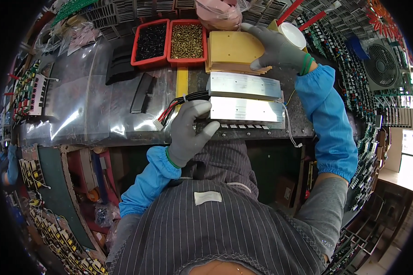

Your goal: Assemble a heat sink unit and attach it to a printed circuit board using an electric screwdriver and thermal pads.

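Note:
Both hands wear grey gloves with pale fingertips. My left hand [188,130] is at the left end of two silvery metal plates, its fingers and thumb curved apart. The back plate [243,85] and the front plate [245,109] lie side by side, with a row of components showing along the front edge. Black and red wires [174,104] run from their left end to a white connector. My right hand [280,48] lies over the right side of a stack of yellow-tan sheets [234,48], fingers and thumb spread across it.
Two red bins stand behind: one with black parts [150,42], one with brass-coloured parts [187,41]. Black strips [143,93] lie on the plastic-covered bench [78,110]. A white round container [292,35] is beyond my right hand. Circuit boards and a fan [382,64] are at right.

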Demonstrator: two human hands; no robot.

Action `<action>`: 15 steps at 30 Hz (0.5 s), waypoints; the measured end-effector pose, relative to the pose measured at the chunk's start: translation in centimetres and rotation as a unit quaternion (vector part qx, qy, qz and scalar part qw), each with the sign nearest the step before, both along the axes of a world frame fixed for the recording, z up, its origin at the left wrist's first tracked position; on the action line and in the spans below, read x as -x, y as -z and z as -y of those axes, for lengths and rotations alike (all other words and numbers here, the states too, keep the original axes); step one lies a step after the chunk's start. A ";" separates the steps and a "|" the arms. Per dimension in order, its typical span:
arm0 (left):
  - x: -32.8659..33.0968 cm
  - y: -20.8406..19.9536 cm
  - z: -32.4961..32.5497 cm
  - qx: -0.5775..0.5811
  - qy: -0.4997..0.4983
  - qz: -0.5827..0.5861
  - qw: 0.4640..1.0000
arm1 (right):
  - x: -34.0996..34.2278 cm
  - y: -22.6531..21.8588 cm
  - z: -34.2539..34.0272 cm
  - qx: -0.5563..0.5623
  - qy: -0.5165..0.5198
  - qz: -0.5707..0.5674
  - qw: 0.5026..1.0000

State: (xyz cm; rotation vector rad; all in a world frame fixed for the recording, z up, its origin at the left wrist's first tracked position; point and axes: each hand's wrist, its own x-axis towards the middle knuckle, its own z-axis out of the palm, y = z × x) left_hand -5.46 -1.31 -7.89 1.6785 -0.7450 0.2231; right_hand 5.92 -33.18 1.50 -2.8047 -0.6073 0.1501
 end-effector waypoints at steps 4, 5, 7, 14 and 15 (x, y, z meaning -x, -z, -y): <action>0.9 -0.3 -1.0 0.003 -0.010 -0.032 0.999 | 4.1 -2.6 -0.4 -0.152 -0.022 -0.017 0.988; 1.1 -0.3 -1.3 0.025 -0.026 -0.045 0.998 | 5.8 -3.0 -0.5 -0.154 -0.022 -0.017 0.988; 0.7 -0.4 -2.6 -0.001 -0.027 -0.014 1.000 | 9.0 -3.4 -1.1 -0.063 -0.026 -0.022 0.997; -2.6 -3.6 -1.2 -0.088 0.004 0.112 0.990 | 14.0 -1.1 -2.8 -0.025 -0.026 0.068 0.997; -3.1 -3.8 -1.1 -0.091 0.002 0.111 0.990 | 14.3 -1.3 -2.6 -0.053 0.010 0.095 0.994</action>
